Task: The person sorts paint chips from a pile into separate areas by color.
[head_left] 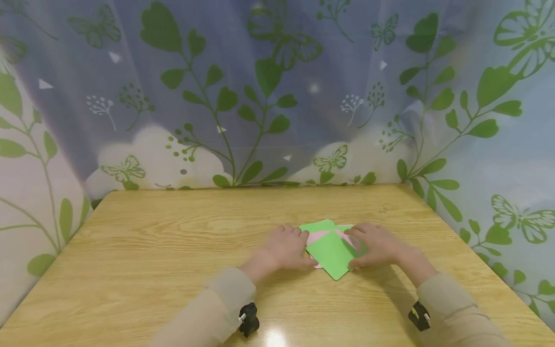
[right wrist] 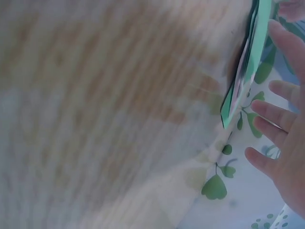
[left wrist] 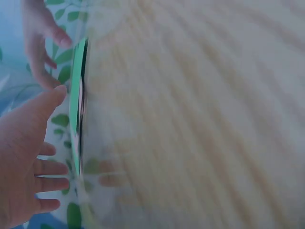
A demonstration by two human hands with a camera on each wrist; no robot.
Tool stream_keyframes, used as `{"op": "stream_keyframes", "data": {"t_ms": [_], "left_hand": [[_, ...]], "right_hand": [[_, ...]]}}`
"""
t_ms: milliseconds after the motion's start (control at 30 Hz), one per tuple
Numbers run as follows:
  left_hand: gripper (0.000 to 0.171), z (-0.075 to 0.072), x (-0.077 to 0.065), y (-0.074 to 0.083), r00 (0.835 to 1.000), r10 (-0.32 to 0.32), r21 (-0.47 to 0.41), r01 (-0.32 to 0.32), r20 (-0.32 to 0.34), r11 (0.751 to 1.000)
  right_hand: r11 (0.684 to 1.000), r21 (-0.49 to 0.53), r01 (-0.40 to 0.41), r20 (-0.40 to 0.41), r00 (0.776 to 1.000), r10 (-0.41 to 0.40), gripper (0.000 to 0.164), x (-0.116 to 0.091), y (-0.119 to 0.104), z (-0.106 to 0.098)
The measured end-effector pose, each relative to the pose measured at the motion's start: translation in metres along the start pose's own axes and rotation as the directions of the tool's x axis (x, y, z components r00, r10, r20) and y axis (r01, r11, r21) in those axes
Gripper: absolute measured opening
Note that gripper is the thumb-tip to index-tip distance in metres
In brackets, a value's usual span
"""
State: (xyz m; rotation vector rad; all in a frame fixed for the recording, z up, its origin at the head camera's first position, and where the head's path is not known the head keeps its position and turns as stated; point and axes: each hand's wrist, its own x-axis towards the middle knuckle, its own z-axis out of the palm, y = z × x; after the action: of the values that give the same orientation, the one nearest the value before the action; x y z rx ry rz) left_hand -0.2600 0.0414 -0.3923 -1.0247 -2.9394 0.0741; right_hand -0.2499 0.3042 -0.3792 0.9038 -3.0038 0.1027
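Note:
A loose pile of green and pink cards lies right of the table's middle, a green card (head_left: pixel 334 255) on top with one corner toward me. Parts of a pink card (head_left: pixel 315 236) show beneath it. My left hand (head_left: pixel 287 248) is at the pile's left edge, its fingers extended in the left wrist view. On the other side, my right hand (head_left: pixel 376 245) has its fingers spread beside the right edge. Both wrist views show the pile (left wrist: pixel 75 102) edge-on, thin and slightly fanned. Whether the fingertips touch the cards is hard to tell.
The pile lies on a wooden table (head_left: pixel 173 250) with light grain. Behind it hangs a curtain (head_left: pixel 277 96) printed with green leaves and butterflies, reaching round both sides. Black devices (head_left: pixel 249 319) are strapped at both sleeved wrists.

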Motion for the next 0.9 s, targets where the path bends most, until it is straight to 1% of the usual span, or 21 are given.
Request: {"op": "stream_keyframes", "data": {"t_ms": [100, 200, 333, 500, 600, 733, 900], "left_hand": [[0.082, 0.005, 0.004, 0.009, 1.000, 0.022, 0.022, -0.022, 0.001, 1.000], [0.086, 0.007, 0.006, 0.017, 1.000, 0.027, 0.031, -0.027, 0.010, 0.999], [0.092, 0.005, 0.007, 0.029, 1.000, 0.012, 0.019, -0.012, 0.020, 1.000], [0.100, 0.006, 0.010, 0.040, 1.000, -0.018, 0.044, 0.017, 0.026, 0.999], [0.103, 0.007, 0.011, 0.045, 0.999, -0.032, 0.057, 0.029, 0.040, 0.998], [0.102, 0.006, 0.012, 0.047, 0.998, -0.034, 0.091, 0.030, 0.044, 0.995], [0.095, 0.006, 0.013, 0.046, 0.998, -0.006, 0.147, -0.003, 0.055, 0.989]], "right_hand": [[0.999, -0.034, 0.032, 0.016, 0.999, -0.031, 0.081, 0.002, -0.002, 0.004], [0.996, -0.064, 0.065, 0.021, 0.998, -0.064, 0.081, 0.003, -0.004, 0.007], [0.994, -0.081, 0.072, 0.017, 0.997, -0.071, 0.080, 0.003, -0.006, 0.008], [0.994, -0.085, 0.071, 0.007, 0.997, -0.071, 0.077, 0.004, -0.009, 0.007], [0.994, -0.086, 0.069, 0.004, 0.998, -0.069, 0.075, 0.005, -0.012, 0.007], [0.994, -0.082, 0.067, 0.014, 0.998, -0.066, 0.074, 0.007, -0.013, 0.007], [0.996, -0.060, 0.070, 0.048, 0.997, -0.067, 0.073, 0.009, -0.012, 0.007]]}}
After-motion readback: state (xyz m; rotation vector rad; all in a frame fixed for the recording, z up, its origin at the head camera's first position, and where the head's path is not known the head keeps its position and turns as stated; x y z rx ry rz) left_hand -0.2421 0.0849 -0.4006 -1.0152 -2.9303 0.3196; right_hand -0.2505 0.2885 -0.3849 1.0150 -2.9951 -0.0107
